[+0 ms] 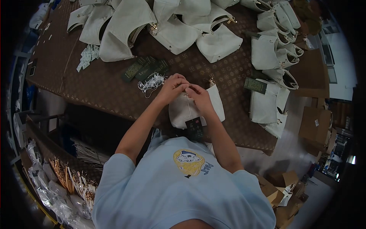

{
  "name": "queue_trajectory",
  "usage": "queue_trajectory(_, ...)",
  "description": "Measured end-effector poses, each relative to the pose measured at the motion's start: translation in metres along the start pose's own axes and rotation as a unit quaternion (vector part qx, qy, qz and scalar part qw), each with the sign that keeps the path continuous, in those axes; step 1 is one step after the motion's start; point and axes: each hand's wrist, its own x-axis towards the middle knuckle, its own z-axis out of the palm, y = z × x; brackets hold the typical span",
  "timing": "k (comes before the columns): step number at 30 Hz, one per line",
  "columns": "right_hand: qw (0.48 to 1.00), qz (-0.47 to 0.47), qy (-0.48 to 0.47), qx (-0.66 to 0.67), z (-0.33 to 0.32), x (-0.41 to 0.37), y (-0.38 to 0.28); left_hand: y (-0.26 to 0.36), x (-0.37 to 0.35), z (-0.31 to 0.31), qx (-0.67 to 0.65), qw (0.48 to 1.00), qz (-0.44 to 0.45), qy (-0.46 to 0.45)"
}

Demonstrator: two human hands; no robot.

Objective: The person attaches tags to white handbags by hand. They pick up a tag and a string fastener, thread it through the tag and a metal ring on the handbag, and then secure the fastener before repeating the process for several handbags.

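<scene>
A small white handbag (182, 111) lies on the brown patterned table (99, 86) just in front of me. My left hand (172, 88) and my right hand (201, 97) meet at the bag's top edge, fingers pinched together on it; what sits between the fingertips is too small to make out. A dark tag (195, 128) lies at the bag's near side, by the table edge. A gold fitting (211, 80) shows at the bag's top right corner.
A bundle of white strings (151, 82) and a stack of dark green tags (146, 68) lie left of my hands. Many white bags (217, 42) cover the far side and right side (268, 103). Cardboard boxes (314, 124) stand right; bagged gold hardware (65, 177) sits lower left.
</scene>
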Motion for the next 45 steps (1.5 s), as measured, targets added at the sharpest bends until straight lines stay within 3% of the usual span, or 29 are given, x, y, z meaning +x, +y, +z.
queue_trajectory(2,0.999,0.035,0.005,0.025,-0.002,0.0,-0.005,0.001,-0.003,0.008,-0.206,0.974,-0.091,0.03)
queue_trajectory(3,0.996,0.07,0.012,0.048,-0.002,0.0,-0.006,0.002,-0.004,0.011,-0.205,0.974,-0.092,0.031)
queue_trajectory(6,0.992,0.06,0.039,0.107,-0.004,0.0,0.006,0.01,-0.008,0.016,-0.198,0.973,-0.105,0.061)
queue_trajectory(8,0.995,0.045,0.037,0.077,-0.009,0.0,0.008,0.034,-0.019,0.016,0.093,0.986,-0.051,0.129)
queue_trajectory(11,0.997,0.03,0.042,0.049,-0.014,0.002,0.015,0.094,-0.052,0.021,0.271,0.962,-0.039,-0.016)
queue_trajectory(13,0.997,0.031,0.047,0.048,-0.014,0.0,0.015,0.112,-0.071,0.042,0.305,0.951,-0.022,-0.047)
queue_trajectory(15,0.995,0.06,0.065,0.042,-0.01,-0.002,0.009,0.121,-0.079,0.061,0.346,0.925,-0.098,-0.122)
queue_trajectory(18,0.996,0.055,0.045,0.052,-0.012,-0.001,0.013,0.114,-0.088,0.087,0.402,0.908,-0.056,-0.105)
queue_trajectory(25,0.995,0.054,0.021,0.083,-0.02,-0.002,0.009,0.104,-0.091,0.099,0.446,0.89,-0.065,-0.075)
queue_trajectory(27,0.997,0.058,0.024,0.036,-0.022,-0.008,0.001,0.098,-0.091,0.078,0.219,0.968,-0.105,-0.065)
queue_trajectory(28,0.997,0.057,0.024,0.039,-0.024,-0.008,0.003,0.1,-0.085,0.062,0.222,0.967,-0.105,-0.067)
queue_trajectory(30,0.999,-0.003,-0.042,-0.007,-0.029,-0.01,0.009,0.104,-0.074,0.027,-0.032,0.947,-0.315,-0.06)
queue_trajectory(31,0.999,-0.004,-0.042,-0.006,-0.033,-0.012,0.01,0.091,-0.076,0.02,-0.03,0.947,-0.315,-0.06)
queue_trajectory(33,0.987,0.015,-0.131,-0.092,-0.037,-0.017,0.012,0.058,-0.081,0.015,-0.282,0.924,-0.256,0.026)
queue_trajectory(35,0.982,0.002,-0.124,-0.144,-0.035,-0.022,0.013,0.044,-0.085,0.016,-0.203,0.942,-0.266,0.027)
queue_trajectory(37,0.973,-0.01,-0.118,-0.197,-0.032,-0.026,0.013,0.048,-0.082,0.014,-0.024,0.977,-0.213,-0.017)
queue_trajectory(40,0.96,-0.048,-0.092,-0.259,-0.029,-0.028,0.011,0.047,-0.081,0.023,0.041,0.98,-0.194,0.005)
queue_trajectory(44,0.966,0.019,-0.079,-0.244,-0.026,-0.028,0.008,0.053,-0.076,0.026,0.105,0.974,-0.2,0.015)
queue_trajectory(45,0.97,0.042,-0.083,-0.225,-0.025,-0.028,0.007,0.054,-0.074,0.027,0.206,0.963,-0.175,0.006)
